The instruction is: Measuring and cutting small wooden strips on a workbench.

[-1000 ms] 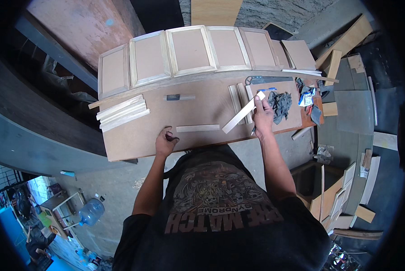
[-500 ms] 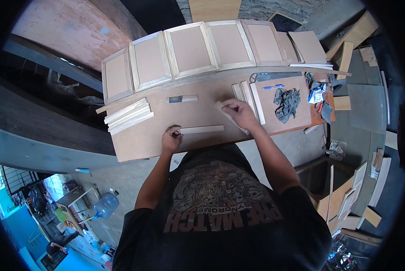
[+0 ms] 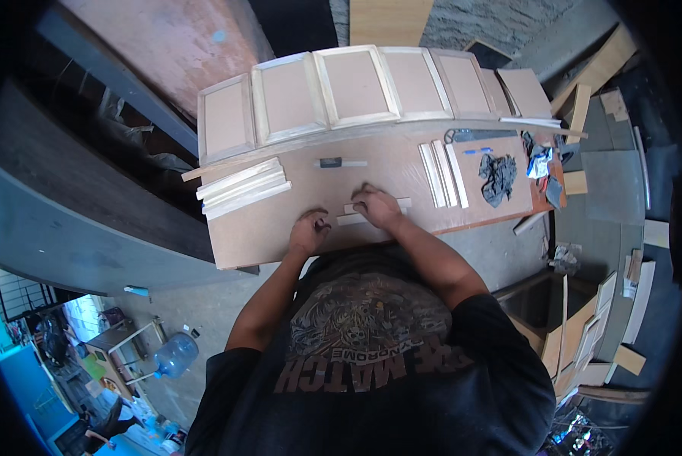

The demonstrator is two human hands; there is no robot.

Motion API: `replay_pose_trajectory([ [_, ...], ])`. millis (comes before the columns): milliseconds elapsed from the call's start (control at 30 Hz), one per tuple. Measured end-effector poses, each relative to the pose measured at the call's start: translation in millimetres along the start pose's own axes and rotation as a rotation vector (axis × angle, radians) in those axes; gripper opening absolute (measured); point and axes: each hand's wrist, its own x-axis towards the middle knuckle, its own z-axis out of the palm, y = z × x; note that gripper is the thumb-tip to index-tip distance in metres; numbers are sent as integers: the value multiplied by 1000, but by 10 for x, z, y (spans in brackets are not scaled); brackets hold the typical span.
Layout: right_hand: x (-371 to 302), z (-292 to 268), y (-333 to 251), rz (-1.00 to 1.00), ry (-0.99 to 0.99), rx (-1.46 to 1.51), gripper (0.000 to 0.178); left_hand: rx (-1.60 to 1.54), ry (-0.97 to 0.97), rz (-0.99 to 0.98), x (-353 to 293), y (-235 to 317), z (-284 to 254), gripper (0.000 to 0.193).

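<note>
Two short, pale wooden strips lie side by side close to the table's near edge. My right hand [image 3: 377, 207] reaches over both, its fingers bent and closed on the far strip [image 3: 405, 203]; the fingertips are partly blurred. The near strip [image 3: 349, 220] runs below that hand, its right part hidden by it. To the left, my left hand [image 3: 309, 230] is loosely curled just off the near strip's left end, with a gap between thumb and fingers and nothing visible in it. Beyond the hands lies another strip [image 3: 353, 164] with a dark grey piece [image 3: 330, 163] on its left end.
A pile of wooden strips [image 3: 243, 186] lies left on the table [image 3: 265, 235]; several upright strips [image 3: 442, 175] lie right. Framed panels [image 3: 354, 83] line the back. Farther right are a dark crumpled cloth [image 3: 497, 181], a blue pen [image 3: 477, 151] and a saw [image 3: 485, 135].
My right hand has brought a strip leftward from the right-hand group and set it beside the near strip. My left hand has come off that strip's end. The view has shifted.
</note>
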Motion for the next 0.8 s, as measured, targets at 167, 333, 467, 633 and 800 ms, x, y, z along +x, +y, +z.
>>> replay_pose_trajectory([
  [167, -169, 4, -173, 173, -108, -80, 40, 29, -57, 26, -66, -193, -98, 43],
  [333, -136, 110, -183, 228, -90, -181, 43, 7, -94, 137, -68, -376, 9, 46],
  [467, -56, 99, -206, 250, -65, -174, 37, 18, -79, 148, -35, -323, 16, 49],
  [633, -44, 27, -119, 132, -47, -219, 26, 6, -133, 109, 38, -169, 34, 50],
  [800, -182, 36, -51, 14, -163, -303, 23, 171, -67, 211, 127, -70, 160, 50],
])
